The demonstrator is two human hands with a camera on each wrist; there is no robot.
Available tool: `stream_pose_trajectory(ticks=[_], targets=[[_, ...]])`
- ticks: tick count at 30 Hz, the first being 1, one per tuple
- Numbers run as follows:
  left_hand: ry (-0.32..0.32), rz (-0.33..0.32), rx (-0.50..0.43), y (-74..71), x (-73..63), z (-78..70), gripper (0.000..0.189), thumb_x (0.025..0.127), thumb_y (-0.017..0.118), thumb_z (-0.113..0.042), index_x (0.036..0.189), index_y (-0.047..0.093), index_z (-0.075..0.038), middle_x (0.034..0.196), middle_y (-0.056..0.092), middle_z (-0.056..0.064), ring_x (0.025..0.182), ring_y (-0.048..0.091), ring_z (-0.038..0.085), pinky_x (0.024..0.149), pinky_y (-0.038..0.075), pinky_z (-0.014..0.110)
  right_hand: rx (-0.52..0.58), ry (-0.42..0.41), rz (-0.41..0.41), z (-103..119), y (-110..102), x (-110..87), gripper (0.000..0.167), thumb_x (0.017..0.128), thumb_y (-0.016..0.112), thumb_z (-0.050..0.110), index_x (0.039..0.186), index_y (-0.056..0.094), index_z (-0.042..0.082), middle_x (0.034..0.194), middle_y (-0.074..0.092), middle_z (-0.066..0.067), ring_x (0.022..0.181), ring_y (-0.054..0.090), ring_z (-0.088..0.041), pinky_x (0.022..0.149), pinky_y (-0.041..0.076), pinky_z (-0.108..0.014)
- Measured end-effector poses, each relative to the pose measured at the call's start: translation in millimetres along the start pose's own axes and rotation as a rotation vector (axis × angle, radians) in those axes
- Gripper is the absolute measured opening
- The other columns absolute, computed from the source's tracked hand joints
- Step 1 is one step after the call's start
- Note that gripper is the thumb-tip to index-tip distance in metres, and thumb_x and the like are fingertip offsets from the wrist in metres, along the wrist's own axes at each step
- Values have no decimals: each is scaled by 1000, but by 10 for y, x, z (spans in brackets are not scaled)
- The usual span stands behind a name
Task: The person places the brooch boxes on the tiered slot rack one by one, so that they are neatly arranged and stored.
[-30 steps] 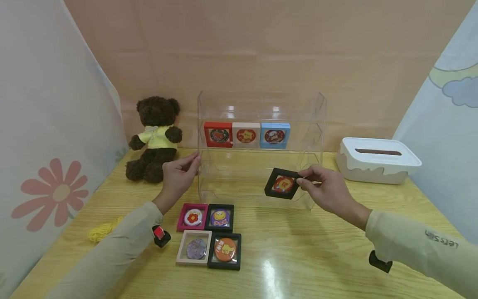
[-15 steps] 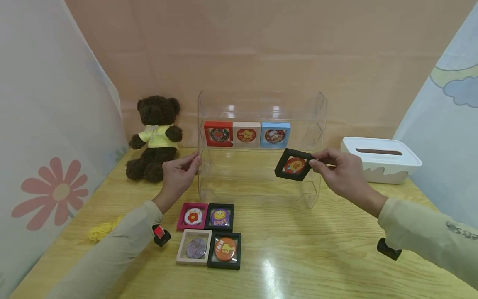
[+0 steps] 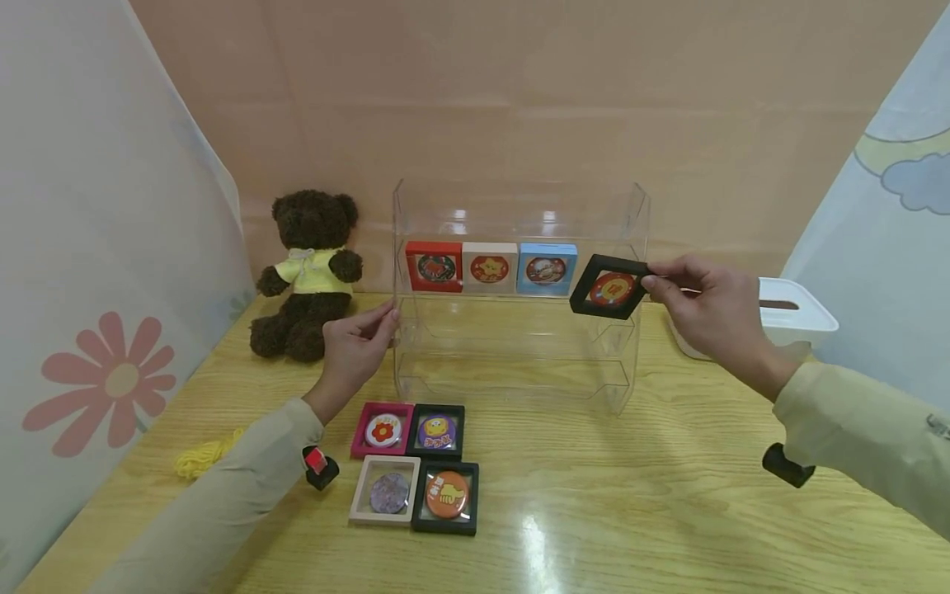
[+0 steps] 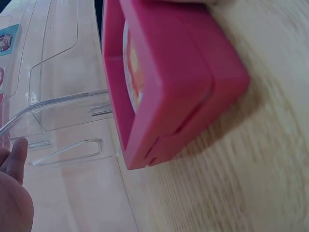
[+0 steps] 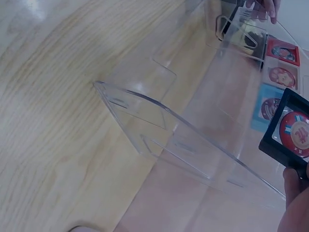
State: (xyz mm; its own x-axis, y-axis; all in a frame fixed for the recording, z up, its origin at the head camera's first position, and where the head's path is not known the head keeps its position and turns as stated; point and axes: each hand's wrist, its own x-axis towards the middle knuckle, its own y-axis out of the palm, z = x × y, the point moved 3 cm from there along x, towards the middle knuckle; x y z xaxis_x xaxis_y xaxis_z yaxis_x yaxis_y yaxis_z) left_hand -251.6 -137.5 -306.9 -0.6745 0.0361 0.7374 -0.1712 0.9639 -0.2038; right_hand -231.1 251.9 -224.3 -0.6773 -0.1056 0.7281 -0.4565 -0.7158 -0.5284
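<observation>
My right hand (image 3: 708,307) pinches the right corner of a black square display frame (image 3: 609,287) with a red and gold badge inside. The frame is tilted, held before the right end of a clear acrylic rack (image 3: 519,371). On one of the rack's tiers stand a red frame (image 3: 434,267), a cream frame (image 3: 490,268) and a light blue frame (image 3: 547,269), side by side. My left hand (image 3: 358,337) pinches the left side edge of the rack. In the right wrist view, the thumb (image 5: 292,186) lies against the black frame's lower edge.
On the table before the rack lie a pink frame (image 3: 382,430), a black frame with a purple badge (image 3: 436,431), a beige frame (image 3: 385,491) and a black frame with an orange badge (image 3: 447,497). A teddy bear (image 3: 312,276), yellow yarn (image 3: 208,455) and white tissue box (image 3: 797,312) stand around.
My right hand has carried the black frame up and to the right, from the rack's lower front to beside the light blue frame. The left hand stays at the rack's edge.
</observation>
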Motion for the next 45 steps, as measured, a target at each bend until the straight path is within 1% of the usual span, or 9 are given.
stream_pose_trajectory(ticks=[3, 8, 10, 15, 16, 20, 27, 37, 45], targets=[[1, -2, 5, 0, 5, 5, 18, 87, 61, 10, 104, 64, 18, 85, 66, 28, 66, 65, 42, 54, 56, 21, 21, 12, -3, 5, -38, 54, 11, 83, 71, -3, 93, 71, -8, 85, 68, -23, 74, 56, 18, 65, 45, -2], [3, -2, -1, 0, 5, 12, 19, 87, 60, 11, 104, 64, 18, 85, 66, 28, 67, 66, 42, 54, 56, 22, 3, 1, -37, 7, -76, 143, 12, 84, 70, -2, 93, 70, -9, 84, 68, -24, 70, 58, 15, 64, 47, -3], [3, 0, -5, 2, 2, 17, 19, 87, 60, 11, 105, 63, 18, 86, 66, 28, 67, 65, 42, 54, 56, 21, 1, 5, -50, 5, -92, 175, 12, 84, 69, -2, 93, 70, -9, 83, 69, -20, 68, 59, 14, 63, 47, -4], [7, 2, -7, 1, 2, 16, 19, 88, 60, 11, 105, 63, 18, 88, 66, 29, 66, 65, 43, 54, 56, 22, -4, 14, -75, 17, -123, 257, 14, 84, 69, 0, 94, 70, -10, 84, 69, -20, 67, 59, 15, 64, 47, -3], [8, 3, -5, 0, 3, 14, 19, 88, 60, 11, 105, 63, 18, 88, 66, 28, 67, 65, 43, 54, 56, 22, -8, 9, -84, 23, -126, 272, 14, 84, 70, 1, 94, 70, -10, 85, 68, -24, 67, 59, 15, 64, 47, -3], [6, 4, -12, 1, 3, 13, 19, 88, 60, 11, 105, 63, 19, 88, 65, 29, 67, 64, 44, 54, 57, 23, -20, -4, -115, 40, -128, 322, 14, 84, 70, 0, 93, 70, -11, 86, 68, -26, 65, 58, 16, 64, 47, -3], [-1, 2, -12, 0, -4, 36, 20, 88, 60, 10, 106, 63, 18, 88, 66, 29, 68, 65, 43, 55, 57, 22, -14, 18, -165, 42, -116, 391, 14, 84, 69, 0, 92, 70, -11, 87, 67, -26, 63, 57, 16, 64, 47, -3], [3, 0, -18, -1, -15, 38, 19, 87, 60, 11, 105, 63, 19, 89, 66, 28, 68, 65, 43, 54, 57, 26, -18, -22, -218, -1, -83, 478, 13, 84, 68, -2, 92, 70, -12, 89, 68, -24, 66, 56, 17, 65, 48, -4], [22, 0, -21, 5, -19, 32, 19, 86, 60, 13, 104, 62, 20, 88, 66, 29, 67, 64, 45, 54, 57, 28, -51, -50, -218, -34, -17, 485, 10, 83, 70, -2, 90, 73, -8, 87, 69, -20, 69, 54, 19, 66, 46, -2]])
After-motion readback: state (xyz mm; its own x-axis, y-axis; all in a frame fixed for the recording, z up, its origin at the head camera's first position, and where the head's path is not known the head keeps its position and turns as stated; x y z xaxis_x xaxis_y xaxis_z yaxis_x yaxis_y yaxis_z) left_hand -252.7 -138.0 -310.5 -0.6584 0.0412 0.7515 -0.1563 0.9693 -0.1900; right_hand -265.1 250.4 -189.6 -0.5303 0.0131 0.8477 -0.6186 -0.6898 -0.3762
